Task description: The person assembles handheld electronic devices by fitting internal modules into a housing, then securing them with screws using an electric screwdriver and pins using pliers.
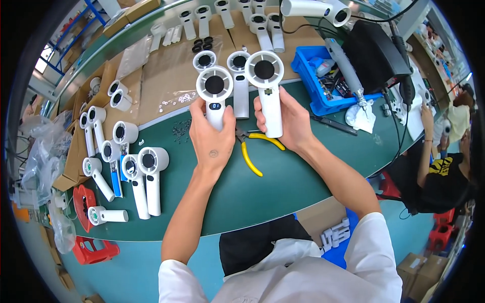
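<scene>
Nearest, at 8 o'clock, a pair of fans (152,184) rests on the table (222,207), heads toward 12 and handles toward 6. Next come the pliers (246,155), below the gap between the hands, their yellow handles splayed toward 4 and 5 o'clock.

At the centre, over the table, two fans are held side by side. The left fan (216,98) has its long axis running from 6 to 12, head at 12, with a lit display at the top of its handle. The right fan (269,98) leans slightly: its head lies between 11 and 12, its handle end between 5 and 6. Both heads turn their dark centres up to the viewer.

The left hand (212,146) is closed round the left fan's handle, thumb on its 3 o'clock side. The right hand (293,123), more loosely curled, grips the right fan's handle, fingertips showing at its 9 o'clock edge, thumb at the opposite edge.

Farther on, small dark parts (182,129) lie at 10 o'clock from the left hand. A third fan (241,96) points to 12 between the held two. The blue tray (305,81) sits between 1 and 2 from the right hand; farthest, at 12, stands a row of fans (203,22)
</scene>
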Demonstrator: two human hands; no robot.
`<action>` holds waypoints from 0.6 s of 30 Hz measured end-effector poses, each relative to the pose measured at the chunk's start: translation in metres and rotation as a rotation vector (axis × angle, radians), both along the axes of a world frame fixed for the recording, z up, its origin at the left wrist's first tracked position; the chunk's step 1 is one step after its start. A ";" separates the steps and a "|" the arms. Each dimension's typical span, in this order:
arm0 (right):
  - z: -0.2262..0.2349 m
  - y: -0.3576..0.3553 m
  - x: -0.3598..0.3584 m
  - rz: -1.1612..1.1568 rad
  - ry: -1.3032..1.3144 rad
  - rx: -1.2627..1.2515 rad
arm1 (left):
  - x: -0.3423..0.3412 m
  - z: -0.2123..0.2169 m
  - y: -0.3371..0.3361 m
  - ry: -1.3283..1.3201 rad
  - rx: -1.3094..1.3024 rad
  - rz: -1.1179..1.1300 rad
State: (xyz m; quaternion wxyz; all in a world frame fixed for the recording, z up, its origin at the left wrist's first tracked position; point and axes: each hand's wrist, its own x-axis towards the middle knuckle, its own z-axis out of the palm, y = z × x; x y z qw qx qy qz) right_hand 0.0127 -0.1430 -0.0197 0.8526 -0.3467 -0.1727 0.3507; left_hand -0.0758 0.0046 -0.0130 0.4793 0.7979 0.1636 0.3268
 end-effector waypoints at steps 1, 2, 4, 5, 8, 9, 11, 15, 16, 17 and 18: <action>0.000 -0.001 0.000 -0.005 -0.001 -0.001 | 0.000 0.000 -0.001 0.000 0.016 0.005; -0.001 -0.001 0.000 0.004 -0.015 -0.003 | 0.000 0.001 -0.002 0.000 0.033 0.012; 0.000 -0.002 -0.002 0.009 -0.029 -0.006 | 0.000 0.000 -0.002 -0.012 0.014 -0.001; 0.002 -0.002 -0.003 0.019 0.006 -0.001 | -0.001 0.000 -0.002 -0.022 -0.004 -0.009; 0.004 -0.001 -0.003 0.021 0.065 0.000 | 0.000 -0.002 -0.001 -0.013 -0.022 -0.017; 0.004 -0.001 -0.003 0.013 0.089 -0.004 | -0.001 -0.002 -0.001 -0.012 -0.021 -0.017; 0.004 -0.001 -0.001 0.010 0.094 0.020 | 0.000 0.000 0.000 -0.013 -0.023 -0.031; 0.003 -0.001 0.001 0.026 0.083 0.051 | -0.002 0.001 -0.001 0.008 -0.029 -0.022; 0.003 -0.001 0.001 0.025 0.081 0.051 | -0.002 0.000 0.000 0.007 -0.025 -0.025; 0.003 -0.002 0.000 0.024 0.062 0.049 | -0.002 0.000 0.000 0.006 -0.022 -0.028; 0.003 -0.002 -0.001 0.022 0.043 0.047 | -0.002 0.000 0.000 0.004 -0.022 -0.029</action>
